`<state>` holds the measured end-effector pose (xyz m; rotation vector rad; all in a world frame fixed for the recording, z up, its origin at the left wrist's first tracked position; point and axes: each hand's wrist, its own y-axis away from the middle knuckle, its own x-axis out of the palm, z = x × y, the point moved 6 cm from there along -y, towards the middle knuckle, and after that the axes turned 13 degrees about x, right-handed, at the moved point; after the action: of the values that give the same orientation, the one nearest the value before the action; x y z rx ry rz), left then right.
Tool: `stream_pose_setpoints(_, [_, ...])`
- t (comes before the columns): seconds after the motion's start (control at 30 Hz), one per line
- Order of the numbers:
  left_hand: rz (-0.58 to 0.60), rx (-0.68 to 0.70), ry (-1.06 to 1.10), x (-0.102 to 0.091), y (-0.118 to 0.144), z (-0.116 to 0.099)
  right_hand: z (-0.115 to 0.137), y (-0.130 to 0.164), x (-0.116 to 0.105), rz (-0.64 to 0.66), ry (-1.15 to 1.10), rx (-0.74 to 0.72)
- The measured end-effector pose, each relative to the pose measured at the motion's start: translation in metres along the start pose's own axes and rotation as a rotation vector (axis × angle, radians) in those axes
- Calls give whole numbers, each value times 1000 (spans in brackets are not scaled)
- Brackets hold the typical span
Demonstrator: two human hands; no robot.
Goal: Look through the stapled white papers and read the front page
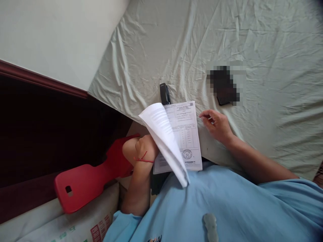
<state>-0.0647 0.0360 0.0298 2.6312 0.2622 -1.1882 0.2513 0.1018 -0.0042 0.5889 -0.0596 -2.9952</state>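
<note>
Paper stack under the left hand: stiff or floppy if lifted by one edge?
Probably floppy: the lifted pages already curl over the left hand. Likely light; thin sheets. The bottom sheet may slide on the wrinkled bedsheet.

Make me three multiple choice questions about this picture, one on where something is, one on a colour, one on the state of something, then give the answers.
1. Where does the black stapler lie?
A. on the sheet above the papers
B. on the red chair
C. in the right hand

2. What colour is the chair?
A. blue
B. red
C. white

3. How is the top page of the papers?
A. flat
B. torn in two
C. lifted and curled over

Answers: 1 A, it rests on the bed sheet by the papers' top edge. 2 B, plainly red. 3 C, the left hand holds it up; the right hand rests beside.
</note>
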Motion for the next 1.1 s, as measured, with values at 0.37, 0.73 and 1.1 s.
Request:
stream_pose_setpoints(0.37, [195, 132, -626, -4, 12, -24, -4, -1, -4, -82, -57, -12])
stream_pose_setpoints(0.73, [25, 74, 418, 8, 40, 26, -14, -3, 0, -43, -131, 69])
stream_pose_setpoints(1.1, [-79, 133, 662, 14, 39, 15, -15, 1, 22, 491, -699, 442])
